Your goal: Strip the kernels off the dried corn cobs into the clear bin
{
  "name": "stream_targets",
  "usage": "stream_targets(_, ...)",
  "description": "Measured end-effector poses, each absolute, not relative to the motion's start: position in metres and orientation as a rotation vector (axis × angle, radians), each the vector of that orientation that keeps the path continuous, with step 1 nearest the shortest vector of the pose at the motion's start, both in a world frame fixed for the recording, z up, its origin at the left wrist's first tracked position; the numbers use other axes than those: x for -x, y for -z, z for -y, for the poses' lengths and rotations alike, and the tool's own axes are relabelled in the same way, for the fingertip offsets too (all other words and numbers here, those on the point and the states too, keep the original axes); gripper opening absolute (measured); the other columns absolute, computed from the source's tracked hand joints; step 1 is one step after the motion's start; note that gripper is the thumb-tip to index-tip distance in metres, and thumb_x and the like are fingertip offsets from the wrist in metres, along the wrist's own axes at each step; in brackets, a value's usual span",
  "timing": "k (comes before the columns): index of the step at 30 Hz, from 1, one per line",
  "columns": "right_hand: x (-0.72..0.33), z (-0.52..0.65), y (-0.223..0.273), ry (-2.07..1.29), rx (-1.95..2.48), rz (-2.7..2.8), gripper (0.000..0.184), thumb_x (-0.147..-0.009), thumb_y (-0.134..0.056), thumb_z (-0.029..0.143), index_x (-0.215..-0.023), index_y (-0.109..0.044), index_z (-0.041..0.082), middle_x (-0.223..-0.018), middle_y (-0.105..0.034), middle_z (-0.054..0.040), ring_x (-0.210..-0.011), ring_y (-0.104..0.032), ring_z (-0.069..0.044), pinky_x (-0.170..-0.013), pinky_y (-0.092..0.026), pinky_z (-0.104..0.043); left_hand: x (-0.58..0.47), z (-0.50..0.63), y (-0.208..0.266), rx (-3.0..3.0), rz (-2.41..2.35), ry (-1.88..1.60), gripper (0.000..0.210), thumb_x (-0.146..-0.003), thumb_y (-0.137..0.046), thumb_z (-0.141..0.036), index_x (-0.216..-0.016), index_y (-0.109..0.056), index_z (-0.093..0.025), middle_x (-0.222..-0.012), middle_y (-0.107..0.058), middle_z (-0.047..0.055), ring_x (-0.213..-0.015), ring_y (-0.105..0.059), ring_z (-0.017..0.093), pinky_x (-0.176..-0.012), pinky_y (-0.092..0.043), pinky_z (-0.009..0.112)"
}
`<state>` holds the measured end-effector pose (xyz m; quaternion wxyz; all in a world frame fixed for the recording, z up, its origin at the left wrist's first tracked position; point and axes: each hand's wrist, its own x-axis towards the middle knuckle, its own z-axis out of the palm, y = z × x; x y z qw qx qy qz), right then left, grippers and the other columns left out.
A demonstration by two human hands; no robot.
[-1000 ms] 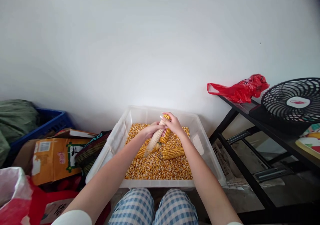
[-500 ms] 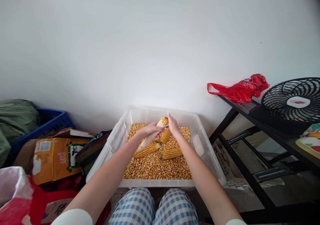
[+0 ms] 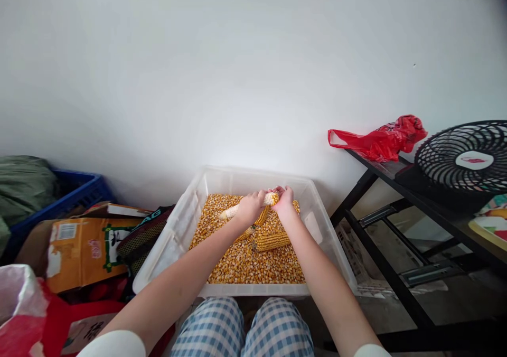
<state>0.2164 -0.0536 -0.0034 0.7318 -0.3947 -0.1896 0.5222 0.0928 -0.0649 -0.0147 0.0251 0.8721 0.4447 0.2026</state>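
Observation:
My left hand (image 3: 251, 207) is wrapped round the middle of a mostly bare, pale corn cob (image 3: 229, 212), which lies nearly level above the kernels. Yellow kernels still cling to its right end. My right hand (image 3: 284, 200) is cupped round that end, its fingers curled at the tip. Under my hands, loose corn kernels (image 3: 253, 267) fill the bottom of a translucent plastic bin (image 3: 168, 251). A full ear of corn (image 3: 272, 241) rests on them at the right. Two more ears are partly hidden beneath my left hand and forearm.
To the left are a cardboard box (image 3: 83, 251), a mesh bag (image 3: 144, 241), a blue crate (image 3: 85, 188) and a red-and-white bag (image 3: 43, 315). On the right, a black table frame (image 3: 392, 251) carries a red plastic bag (image 3: 380, 140) and a black fan (image 3: 471, 159). A white wall stands behind.
The cob has turned from slanted to nearly level and shifted right. My left hand now wraps over its middle, and my right hand has rolled palm-up at its end. Fewer kernels show there.

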Motion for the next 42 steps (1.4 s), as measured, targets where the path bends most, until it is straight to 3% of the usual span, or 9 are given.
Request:
stream_targets(6, -0.201, 0.06, -0.01, -0.982, 0.908, 0.38, 0.043, -0.082, -0.024, 0.048, -0.052, -0.035, 0.02, -0.039, -0.04, 0.0034, -0.035, -0.046, -0.012, -0.041, -0.039, -0.025, -0.101, 0.074, 0.019, -2.447, -1.428, -0.667, 0.031, -0.078, -0.046, -0.03, -0.106, -0.047, -0.015, -0.084, -0.065, 0.009, -0.076, -0.061, 0.022, -0.064, -0.04, 0.026)
stream_targets(11, -0.194, 0.059, -0.004, -0.727, 1.047, 0.596, 0.049, -0.082, -0.027, 0.051, -0.05, -0.043, 0.018, -0.044, -0.046, 0.0014, -0.039, -0.047, -0.01, -0.043, -0.038, -0.023, -0.099, 0.072, 0.022, -2.228, -1.253, -0.816, 0.034, -0.071, -0.054, -0.025, -0.103, -0.052, -0.014, -0.086, -0.065, 0.008, -0.079, -0.06, 0.021, -0.065, -0.04, 0.025)
stream_targets(16, -0.196, 0.052, 0.008, -0.576, 1.157, 0.774, 0.056, -0.082, -0.024, 0.055, -0.05, -0.05, 0.017, -0.052, -0.053, -0.0019, -0.05, -0.051, -0.011, -0.053, -0.041, -0.023, -0.099, 0.063, 0.029, -1.836, -0.888, -0.753, 0.022, -0.064, -0.057, -0.018, -0.085, -0.054, -0.014, -0.055, -0.056, -0.002, -0.048, -0.052, 0.012, -0.049, -0.039, 0.021)
stream_targets(21, -0.207, 0.047, 0.012, -0.736, 1.22, 0.971, 0.058, -0.082, -0.019, 0.058, -0.075, -0.057, 0.016, -0.075, -0.061, -0.0059, -0.068, -0.057, -0.014, -0.057, -0.044, -0.023, -0.09, 0.047, 0.032, -1.491, -0.702, -0.726, 0.022, -0.067, -0.059, -0.027, -0.083, -0.051, -0.014, -0.047, -0.049, -0.005, -0.037, -0.044, 0.009, -0.041, -0.037, 0.021)
stream_targets(26, -0.212, 0.061, 0.008, -0.282, 1.412, 1.726, 0.041, -0.08, -0.039, 0.053, -0.103, -0.054, 0.022, -0.102, -0.06, -0.0052, -0.092, -0.056, -0.017, -0.077, -0.042, -0.026, -0.076, 0.032, 0.035, -1.445, -0.744, -0.627, 0.02, -0.065, -0.061, -0.029, -0.072, -0.05, -0.014, -0.047, -0.049, -0.003, -0.039, -0.045, 0.01, -0.04, -0.037, 0.022)
stream_targets(31, -0.202, 0.066, 0.006, 0.015, 1.729, 2.039, 0.036, -0.089, -0.027, 0.04, -0.103, -0.05, 0.015, -0.092, -0.062, -0.0116, -0.082, -0.059, -0.02, -0.072, -0.04, -0.028, -0.067, 0.025, 0.041, -1.397, -0.759, -0.522, 0.019, -0.064, -0.061, -0.029, -0.072, -0.052, -0.014, -0.051, -0.05, -0.002, -0.04, -0.044, 0.009, -0.041, -0.037, 0.022)
stream_targets(36, -0.191, 0.066, 0.015, -0.111, 1.764, 1.994, 0.04, -0.089, -0.026, 0.046, -0.109, -0.045, 0.017, -0.092, -0.063, -0.0109, -0.083, -0.06, -0.021, -0.069, -0.04, -0.027, -0.061, 0.022, 0.047, -1.466, -0.793, -0.522, 0.013, -0.064, -0.058, -0.025, -0.067, -0.05, -0.014, -0.047, -0.047, -0.003, -0.039, -0.041, 0.009, -0.039, -0.036, 0.021)
stream_targets(39, -0.186, 0.065, 0.026, -0.295, 1.691, 1.757, 0.047, -0.084, -0.031, 0.056, -0.114, -0.042, 0.022, -0.093, -0.063, -0.007, -0.084, -0.06, -0.019, -0.067, -0.041, -0.025, -0.064, 0.024, 0.048, -1.489, -0.788, -0.598, 0.012, -0.065, -0.056, -0.024, -0.069, -0.049, -0.015, -0.048, -0.047, -0.003, -0.039, -0.042, 0.008, -0.039, -0.036, 0.021)
stream_targets(42, -0.184, 0.061, 0.033, -0.359, 1.591, 1.525, 0.043, -0.085, -0.028, 0.054, -0.111, -0.045, 0.024, -0.091, -0.063, -0.0044, -0.081, -0.06, -0.018, -0.067, -0.041, -0.025, -0.071, 0.029, 0.045, -1.473, -0.781, -0.651, 0.014, -0.067, -0.054, -0.027, -0.068, -0.047, -0.015, -0.047, -0.047, -0.003, -0.038, -0.043, 0.008, -0.039, -0.036, 0.021)
